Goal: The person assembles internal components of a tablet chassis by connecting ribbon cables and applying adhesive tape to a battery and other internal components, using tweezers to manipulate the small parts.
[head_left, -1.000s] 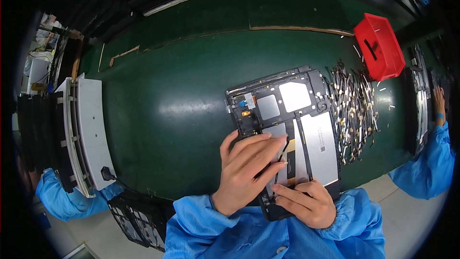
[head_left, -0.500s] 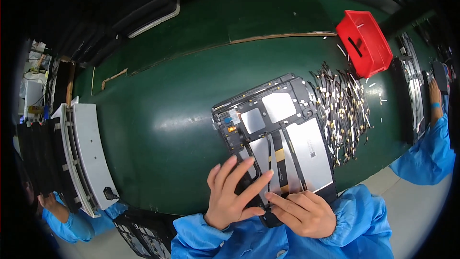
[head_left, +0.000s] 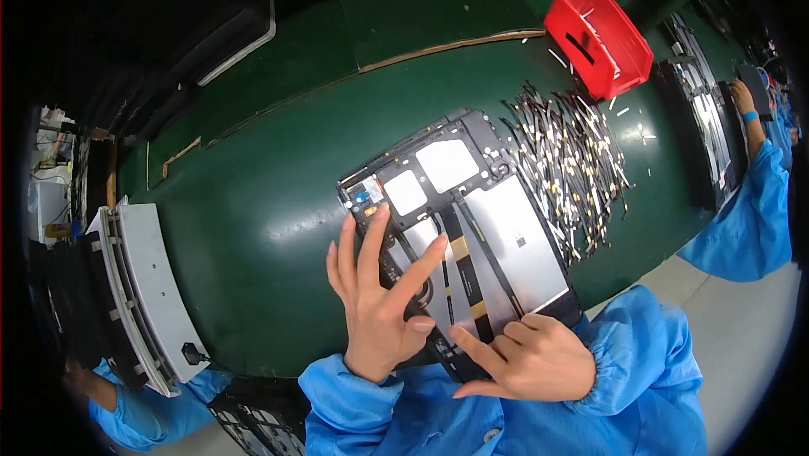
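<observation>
An opened tablet body [head_left: 527,233], with bare silver plates and a black frame, lies tilted on the green table in front of me. A wide dark ribbon cable [head_left: 468,287] with tan patches and a thinner black strip [head_left: 447,287] run down its middle. My left hand [head_left: 371,296] is spread over the tablet's left edge, its fingertips near the small parts at the upper left corner. My right hand [head_left: 527,359] rests at the near edge. Its index finger reaches the thin strip's lower end, thumb apart, other fingers curled. Neither hand visibly holds anything.
Right of the tablet lies a heap of thin black and white strips [head_left: 569,169]. A red bin [head_left: 594,77] stands behind it, with white scraps nearby. Stacked panels [head_left: 160,287] are at the left. Co-workers' blue sleeves [head_left: 742,220] show at both sides.
The whole view has shifted, moving the table items left and up in it. My left hand has slid farther up the tablet's left edge. My right thumb now shows, held away from the index finger.
</observation>
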Available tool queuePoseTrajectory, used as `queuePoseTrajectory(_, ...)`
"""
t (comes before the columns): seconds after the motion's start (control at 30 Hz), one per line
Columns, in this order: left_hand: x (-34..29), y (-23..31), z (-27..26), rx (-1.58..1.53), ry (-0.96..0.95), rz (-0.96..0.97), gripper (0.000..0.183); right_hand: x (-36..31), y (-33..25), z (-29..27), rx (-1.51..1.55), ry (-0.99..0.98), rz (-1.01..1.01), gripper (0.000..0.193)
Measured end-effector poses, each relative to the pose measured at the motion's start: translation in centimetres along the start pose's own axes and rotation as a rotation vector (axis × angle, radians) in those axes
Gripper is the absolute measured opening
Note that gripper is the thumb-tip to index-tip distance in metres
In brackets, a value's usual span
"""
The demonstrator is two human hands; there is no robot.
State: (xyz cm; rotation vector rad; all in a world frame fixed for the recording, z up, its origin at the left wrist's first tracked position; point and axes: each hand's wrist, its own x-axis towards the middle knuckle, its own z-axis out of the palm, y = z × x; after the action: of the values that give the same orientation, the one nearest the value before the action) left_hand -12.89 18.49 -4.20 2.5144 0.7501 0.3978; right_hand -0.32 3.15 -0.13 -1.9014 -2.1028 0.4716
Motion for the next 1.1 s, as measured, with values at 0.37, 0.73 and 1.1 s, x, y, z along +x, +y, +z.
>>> queuePoseTrajectory(0.37,-1.7,1.0,2.0,-0.371,0.253,-0.11,0.069,-1.9,1.8,-1.1,0.126,0.138,0.069,0.058)
queuePoseTrajectory(0.73,-7.8,3.5,2.2,-0.384,0.116,-0.349,0.089,-2.1,5.2,-1.2,0.466,0.399,0.593,0.045)
queuePoseTrajectory(1.1,-6.6,4.5,0.3,-0.699,0.932,0.63,0.023,1.3,8.8,-8.3,1.179,0.784,0.536,0.058)
